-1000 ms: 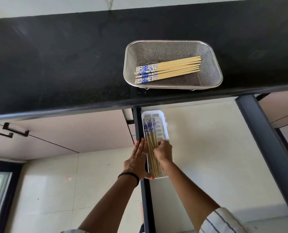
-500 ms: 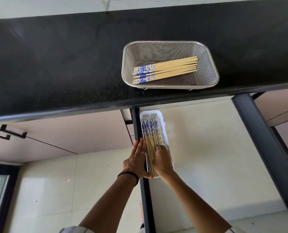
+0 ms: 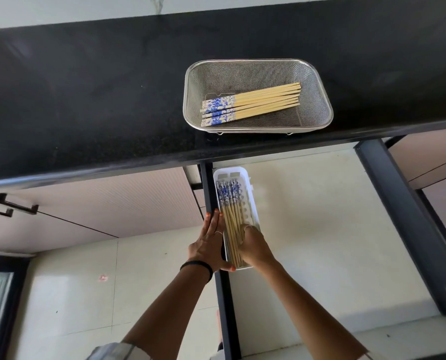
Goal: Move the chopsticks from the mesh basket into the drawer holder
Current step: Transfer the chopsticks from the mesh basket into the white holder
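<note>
Since a second ago our right hand (image 3: pixel 253 246) has slid toward the near end of the bundle and spread over it; our left hand (image 3: pixel 210 242) has barely shifted. Right hand now lies on the chopsticks in the holder (image 3: pixel 231 219), fingers curled over their plain ends. Whether it truly grips them or only presses, we can't tell for sure, looks like a loose hold. Left hand is flat, fingers straight, pressed against the outer left wall of the white drawer holder (image 3: pixel 253 203), thumb hooked at its near end. Black band on the left wrist (image 3: pixel 197 266). Patterned blue ends of those chopsticks point away from both hands. Well beyond the hands, up on the black counter (image 3: pixel 86 100), the mesh basket (image 3: pixel 320 100) holds more chopsticks (image 3: pixel 253 103), lying flat, blue ends left.
</note>
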